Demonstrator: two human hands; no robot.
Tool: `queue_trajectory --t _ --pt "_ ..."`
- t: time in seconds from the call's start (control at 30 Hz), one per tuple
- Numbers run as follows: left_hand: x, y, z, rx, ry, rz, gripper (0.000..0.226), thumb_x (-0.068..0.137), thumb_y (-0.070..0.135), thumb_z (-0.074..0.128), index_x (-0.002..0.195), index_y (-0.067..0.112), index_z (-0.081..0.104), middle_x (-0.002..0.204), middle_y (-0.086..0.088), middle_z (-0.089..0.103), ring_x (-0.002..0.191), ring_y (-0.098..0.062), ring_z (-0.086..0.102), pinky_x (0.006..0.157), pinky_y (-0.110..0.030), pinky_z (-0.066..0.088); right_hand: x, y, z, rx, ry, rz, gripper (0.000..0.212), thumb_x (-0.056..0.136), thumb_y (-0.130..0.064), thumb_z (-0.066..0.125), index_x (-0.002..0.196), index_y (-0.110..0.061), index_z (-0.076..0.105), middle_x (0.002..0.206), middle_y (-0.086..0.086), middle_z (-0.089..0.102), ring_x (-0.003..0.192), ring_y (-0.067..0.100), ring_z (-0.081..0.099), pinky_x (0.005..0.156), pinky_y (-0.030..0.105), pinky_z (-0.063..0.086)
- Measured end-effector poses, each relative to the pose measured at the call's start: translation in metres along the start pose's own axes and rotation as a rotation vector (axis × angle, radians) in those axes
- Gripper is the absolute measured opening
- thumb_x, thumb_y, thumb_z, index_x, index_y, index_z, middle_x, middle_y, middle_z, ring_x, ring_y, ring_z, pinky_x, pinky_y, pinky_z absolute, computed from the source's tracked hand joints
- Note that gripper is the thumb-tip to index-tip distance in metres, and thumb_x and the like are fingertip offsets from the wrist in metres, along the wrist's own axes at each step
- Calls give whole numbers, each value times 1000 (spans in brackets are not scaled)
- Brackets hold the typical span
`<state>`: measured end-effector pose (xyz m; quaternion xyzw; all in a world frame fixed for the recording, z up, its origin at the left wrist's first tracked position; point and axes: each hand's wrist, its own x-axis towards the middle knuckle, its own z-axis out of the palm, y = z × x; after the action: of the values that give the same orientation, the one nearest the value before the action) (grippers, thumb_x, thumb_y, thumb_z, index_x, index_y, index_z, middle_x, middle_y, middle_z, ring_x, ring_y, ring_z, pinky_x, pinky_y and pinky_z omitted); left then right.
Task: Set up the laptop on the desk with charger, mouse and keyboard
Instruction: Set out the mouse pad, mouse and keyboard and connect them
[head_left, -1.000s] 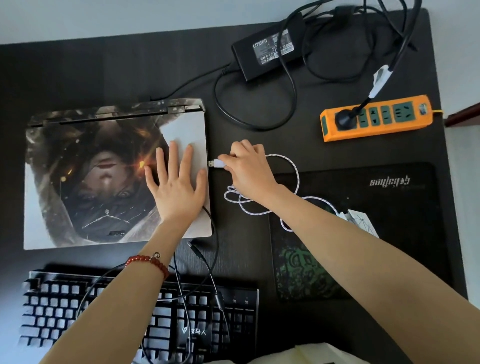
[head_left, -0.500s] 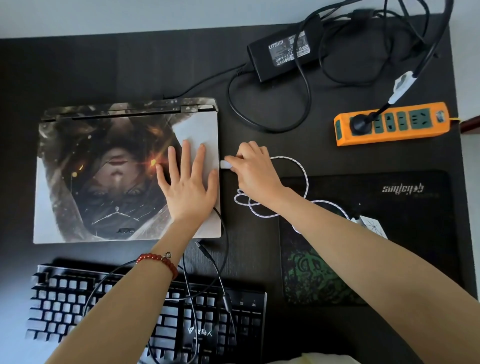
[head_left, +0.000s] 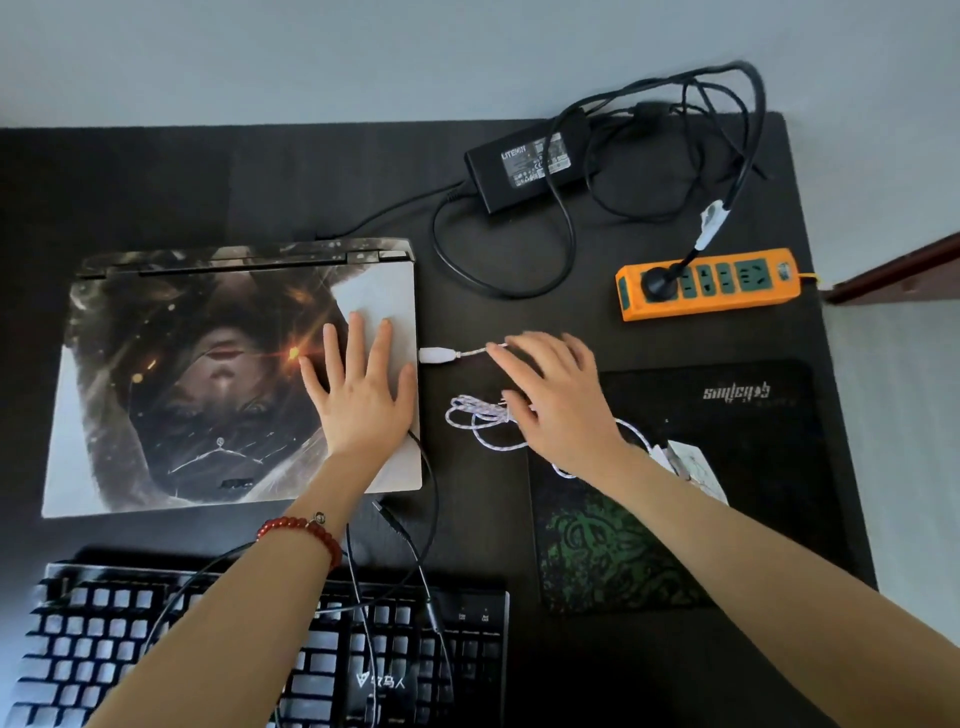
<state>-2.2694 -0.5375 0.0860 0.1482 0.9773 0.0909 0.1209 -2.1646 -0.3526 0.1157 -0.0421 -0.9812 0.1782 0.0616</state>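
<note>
The closed laptop (head_left: 197, 374) with a dark picture on its lid lies on the black desk (head_left: 156, 182). My left hand (head_left: 358, 395) rests flat on the lid's right part, fingers spread. A white USB plug (head_left: 435, 355) sits in the laptop's right side; its braided white cable (head_left: 478, 410) coils beside it. My right hand (head_left: 556, 400) hovers open over that cable, away from the plug. The white mouse (head_left: 691, 462) peeks out past my right forearm on the mouse pad (head_left: 727, 467). The charger brick (head_left: 524, 166) lies at the back. The keyboard (head_left: 130, 639) is in front, its black cable (head_left: 400, 525) loose.
An orange power strip (head_left: 709, 283) lies at the right back with one black plug in it. Black charger cords loop between the brick, the strip and the laptop's back edge. The desk's right edge runs just past the mouse pad.
My right hand let go of the white USB plug, which now sits in the laptop's side, and drew back to the right with fingers spread. My left hand stayed on the lid.
</note>
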Motion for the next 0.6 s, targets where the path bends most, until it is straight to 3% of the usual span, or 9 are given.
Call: queue_trajectory --t 0.07,0.1,0.2,0.27,0.3,0.37,0.43,0.53,0.6 --pt "-8 13 -5 -13 49 50 51 92 30 44 141 23 32 154 -7 22 143 -32 8 110 -63 4 -46 18 -15 -68 52 173 45 79 -23 59 123 -16 56 120 9 60 118 29 53 101 51 36" --pt "-15 24 -7 2 97 156 50 88 24 51 136 20 40 150 -10 31 141 -34 19 108 -63 12 -66 28 -20 -90 46 263 46 79 -26 60 123 -16 55 122 10 59 119 30 52 101 52 35" --pt "-49 66 3 69 148 717 46 74 20 67 119 21 59 133 -8 55 123 -31 50 98 -53 40 -121 48 -27 -158 -149 493 62 78 -37 65 134 -23 42 137 12 46 129 33 40 104 54 34" --pt "-68 84 15 221 4 1000 46 79 32 62 124 28 55 138 -4 51 127 -28 47 100 -49 41 -141 55 -26 -171 -274 577 74 77 -43 64 140 -29 28 145 11 33 134 32 31 103 51 34" --pt "-72 86 22 311 -96 1068 48 86 37 52 132 30 46 146 -3 41 135 -28 36 106 -52 33 -147 56 -24 -175 -300 595 75 78 -43 62 141 -31 23 147 10 29 133 31 30 101 48 37" --pt "-68 87 32 436 -255 1071 52 96 43 32 145 31 18 157 -1 14 144 -28 8 113 -57 8 -153 57 -21 -166 -274 629 73 80 -42 61 141 -33 22 147 9 29 128 31 36 94 46 41" --pt "-51 90 34 498 -223 997 55 97 46 24 146 31 6 158 1 4 145 -28 -3 111 -59 -6 -153 55 -20 -126 -202 721 70 80 -41 61 139 -33 24 147 9 30 125 31 38 91 46 41" --pt "-14 99 25 625 -84 834 54 96 49 20 146 31 8 158 1 4 144 -29 -4 110 -61 -7 -145 50 -17 -44 -99 854 71 80 -38 64 139 -29 26 146 11 30 125 32 36 92 49 40" --pt "5 109 18 677 -51 746 53 97 47 19 146 26 14 158 2 4 144 -30 -3 110 -62 -6 -142 48 -13 -37 -109 831 73 81 -38 64 140 -30 22 147 10 28 125 31 35 93 48 39"
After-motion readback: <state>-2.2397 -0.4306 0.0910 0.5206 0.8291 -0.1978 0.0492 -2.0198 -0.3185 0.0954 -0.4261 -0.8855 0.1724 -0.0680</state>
